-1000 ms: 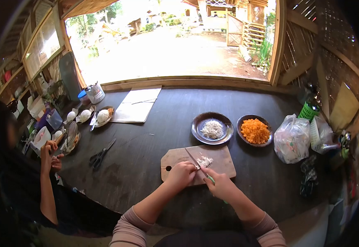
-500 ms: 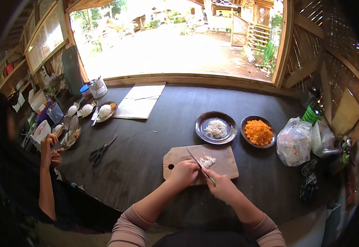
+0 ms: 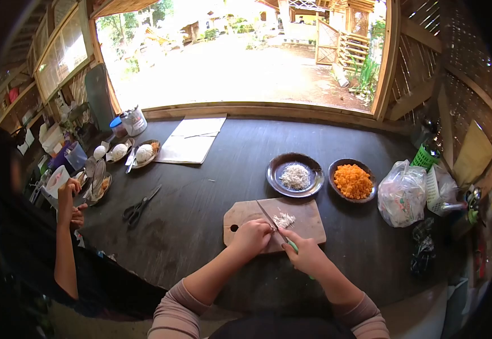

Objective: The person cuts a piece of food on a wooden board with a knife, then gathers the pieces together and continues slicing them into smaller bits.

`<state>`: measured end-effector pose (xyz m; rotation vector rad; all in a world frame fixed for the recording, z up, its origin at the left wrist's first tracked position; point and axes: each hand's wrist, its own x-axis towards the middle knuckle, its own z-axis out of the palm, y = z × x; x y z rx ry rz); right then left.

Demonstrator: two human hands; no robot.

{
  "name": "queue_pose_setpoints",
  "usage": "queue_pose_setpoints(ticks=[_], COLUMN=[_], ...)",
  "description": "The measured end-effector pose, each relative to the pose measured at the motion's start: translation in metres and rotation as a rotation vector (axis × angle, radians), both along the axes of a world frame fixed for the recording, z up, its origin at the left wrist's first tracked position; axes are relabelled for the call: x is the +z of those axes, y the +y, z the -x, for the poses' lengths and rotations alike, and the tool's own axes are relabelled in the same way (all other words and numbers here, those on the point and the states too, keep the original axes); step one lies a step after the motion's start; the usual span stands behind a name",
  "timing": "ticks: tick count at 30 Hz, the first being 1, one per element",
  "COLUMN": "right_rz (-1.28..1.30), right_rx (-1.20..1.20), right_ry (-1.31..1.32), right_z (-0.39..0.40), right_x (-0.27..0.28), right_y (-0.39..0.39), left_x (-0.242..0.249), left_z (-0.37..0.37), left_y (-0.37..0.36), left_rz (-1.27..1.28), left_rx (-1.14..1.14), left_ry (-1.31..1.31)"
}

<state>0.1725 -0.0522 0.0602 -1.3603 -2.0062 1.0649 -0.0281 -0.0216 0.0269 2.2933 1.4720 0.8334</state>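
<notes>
A knife (image 3: 267,214) with a green handle is gripped in my right hand (image 3: 303,254), its blade slanting up and left across the wooden cutting board (image 3: 237,219). My left hand (image 3: 253,236) is closed on the board, left of the blade, its fingertips pressed on a small pale piece mostly hidden under them; its kind I cannot make out. Right of the blade lies a small heap of thin whitish shreds (image 3: 284,220). Beyond the board, a dark plate (image 3: 277,163) carries a larger pile of similar shreds (image 3: 295,176).
A bowl of orange diced pieces (image 3: 353,181) stands to the right, beside a filled clear plastic bag (image 3: 401,195). Black scissors (image 3: 138,208) lie on the left. White papers (image 3: 186,141) and plates with white mounds (image 3: 144,152) are farther back. Another person's hands (image 3: 72,203) are at far left.
My right hand and the knife have shifted very slightly. My left hand stays in nearly the same place. At far left the other person's hands have moved a little.
</notes>
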Motion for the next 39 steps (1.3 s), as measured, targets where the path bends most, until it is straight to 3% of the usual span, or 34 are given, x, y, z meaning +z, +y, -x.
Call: queue_pose_setpoints(ticks=[15, 21, 23, 39], right_rz=[0.032, -0.222, 0.007, -0.003], right_rx=[0.023, 0.052, 0.019, 0.022], right_ry=[0.01, 0.049, 0.0, -0.001], right_z=[0.005, 0.009, 0.008, 0.003], right_x=[0.001, -0.014, 0.002, 0.001], right_y=[0.002, 0.009, 0.005, 0.001], left_x=[-0.004, -0.005, -0.003, 0.001], left_z=[0.0, 0.0, 0.0, 0.0], left_y=[0.002, 0.002, 0.002, 0.0], left_rz=[-0.042, -0.035, -0.036, -0.018], left_rx=[-0.028, -0.018, -0.014, -0.003], left_ry=[0.01, -0.019, -0.019, -0.03])
